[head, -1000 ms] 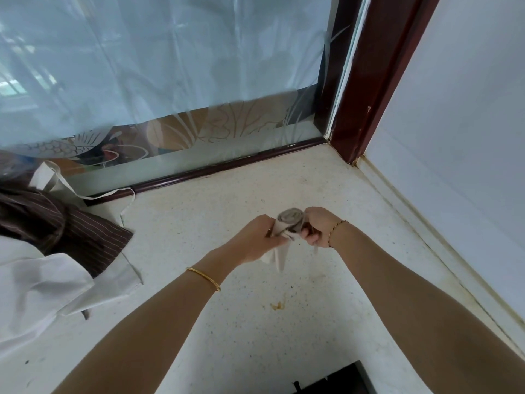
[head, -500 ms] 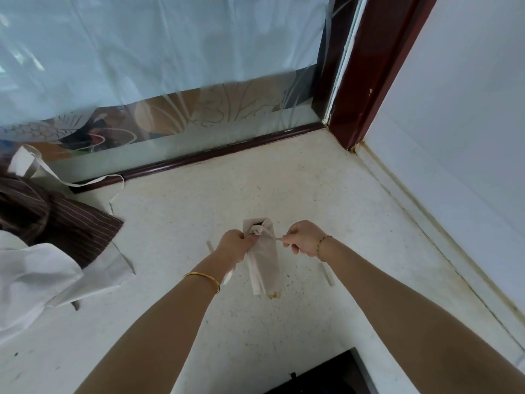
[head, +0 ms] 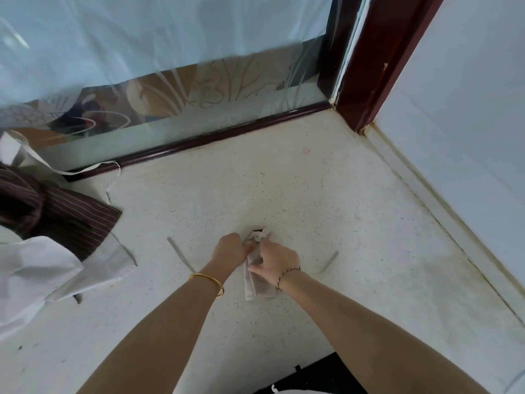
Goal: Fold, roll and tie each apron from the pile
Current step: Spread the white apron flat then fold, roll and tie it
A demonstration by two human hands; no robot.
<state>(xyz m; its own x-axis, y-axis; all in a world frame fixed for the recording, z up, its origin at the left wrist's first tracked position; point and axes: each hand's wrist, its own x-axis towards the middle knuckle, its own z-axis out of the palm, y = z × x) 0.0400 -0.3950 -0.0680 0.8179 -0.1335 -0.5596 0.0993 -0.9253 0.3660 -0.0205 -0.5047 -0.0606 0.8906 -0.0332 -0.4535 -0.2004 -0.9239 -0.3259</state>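
Note:
A rolled beige apron [head: 259, 288] lies on the speckled floor in the middle of the view, its length running toward me. My left hand [head: 229, 249] and my right hand [head: 275, 261] sit on its far half, fingers curled round the roll and its ties at the far end [head: 258, 236]. Two loose tie ends trail on the floor, one to the left [head: 180, 256] and one to the right [head: 329, 263].
A pile of aprons lies at the left edge: a brown striped one [head: 65, 216] and white ones [head: 42, 275] with long ties. A glass partition [head: 170, 81] with a dark wooden base rail closes the back. A white wall [head: 468, 137] bounds the right.
The rolled apron was held up in the air between both hands. It now lies on the floor, with its ties spread left and right. Both hands have come down together onto it.

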